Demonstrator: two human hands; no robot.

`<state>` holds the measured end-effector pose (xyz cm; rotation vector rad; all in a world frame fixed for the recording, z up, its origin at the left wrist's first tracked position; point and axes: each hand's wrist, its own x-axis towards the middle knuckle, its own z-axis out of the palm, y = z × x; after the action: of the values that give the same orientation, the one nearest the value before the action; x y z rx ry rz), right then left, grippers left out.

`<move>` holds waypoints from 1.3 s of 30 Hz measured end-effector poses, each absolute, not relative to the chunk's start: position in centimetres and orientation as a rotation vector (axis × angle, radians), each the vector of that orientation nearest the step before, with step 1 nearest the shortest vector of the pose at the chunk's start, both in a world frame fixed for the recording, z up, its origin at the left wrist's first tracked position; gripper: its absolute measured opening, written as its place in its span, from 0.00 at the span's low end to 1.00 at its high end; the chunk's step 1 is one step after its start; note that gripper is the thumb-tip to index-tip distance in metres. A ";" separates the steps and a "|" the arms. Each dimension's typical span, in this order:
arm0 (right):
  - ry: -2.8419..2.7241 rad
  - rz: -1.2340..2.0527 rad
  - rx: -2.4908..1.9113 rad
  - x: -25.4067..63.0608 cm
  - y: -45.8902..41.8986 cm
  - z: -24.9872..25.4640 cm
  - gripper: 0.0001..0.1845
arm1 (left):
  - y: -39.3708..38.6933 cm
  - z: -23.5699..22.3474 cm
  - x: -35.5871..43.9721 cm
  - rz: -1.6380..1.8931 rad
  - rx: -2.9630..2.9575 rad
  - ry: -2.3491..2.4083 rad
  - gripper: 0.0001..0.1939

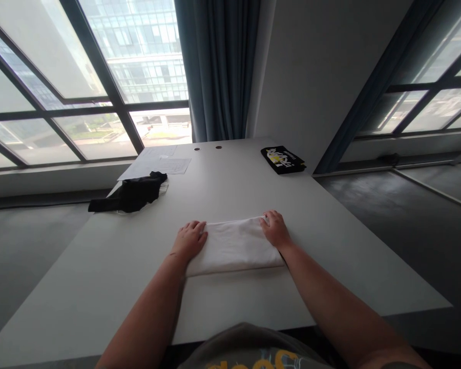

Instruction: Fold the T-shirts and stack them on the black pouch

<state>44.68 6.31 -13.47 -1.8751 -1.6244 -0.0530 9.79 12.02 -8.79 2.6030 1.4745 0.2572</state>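
Observation:
A white piece of clothing, folded into a flat rectangle, lies on the table in front of me; whether it is a shirt I cannot make out. My left hand is at its far left corner, the fingers curled closed over the edge. At the far right corner my right hand grips the cloth between thumb and fingers. The near edge of the fold lies flat between my forearms.
On the white table, a crumpled black garment with some white under it lies at the left edge. Paper sheets are behind it. A folded black garment with a white and yellow print sits at the back right. A blue curtain hangs beyond.

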 end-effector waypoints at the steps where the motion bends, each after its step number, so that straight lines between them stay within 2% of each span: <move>1: -1.594 -0.004 -1.860 44.6 6.1 -13.3 0.11 | 12.0 -8.7 9.7 0.255 2.602 1.483 0.23; 5: -1.532 0.312 -1.751 44.0 5.0 -12.1 0.16 | 11.5 -8.1 9.4 0.188 2.635 1.552 0.18; 8: -1.553 0.484 -1.615 43.0 4.1 -10.9 0.18 | 11.2 -7.2 9.7 0.092 2.654 1.597 0.23; 11: -1.623 0.525 -1.544 41.8 3.8 -9.3 0.18 | 11.0 -6.0 10.9 0.098 2.614 1.474 0.24; 16: -1.793 0.437 -1.452 40.3 4.4 -5.7 0.17 | 11.6 -5.3 14.1 0.175 2.447 0.946 0.24; 19: -1.786 0.531 -1.425 40.4 5.2 -4.4 0.18 | 12.2 -6.1 15.3 0.165 2.390 0.946 0.21; 24: -1.587 1.139 -1.396 42.7 5.1 -6.1 0.36 | 12.9 -8.1 15.4 0.137 2.441 1.138 0.20; 26: -1.509 1.306 -1.328 43.7 4.5 -7.3 0.40 | 12.9 -8.5 15.4 0.149 2.460 1.175 0.20; 29: -1.524 1.414 -1.299 44.6 3.8 -8.4 0.33 | 12.7 -8.6 15.5 0.165 2.490 1.206 0.19; 32: -1.683 1.389 -1.323 44.7 4.3 -7.8 0.26 | 12.6 -8.6 15.7 0.186 2.498 1.221 0.17; 39: -1.901 1.278 -1.391 45.1 8.6 -1.5 0.30 | 12.7 -7.9 14.5 0.231 2.390 1.428 0.17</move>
<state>45.10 8.57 -1.47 -1.3910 -1.9011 1.2777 14.50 12.69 -7.92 2.3904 1.4285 0.2309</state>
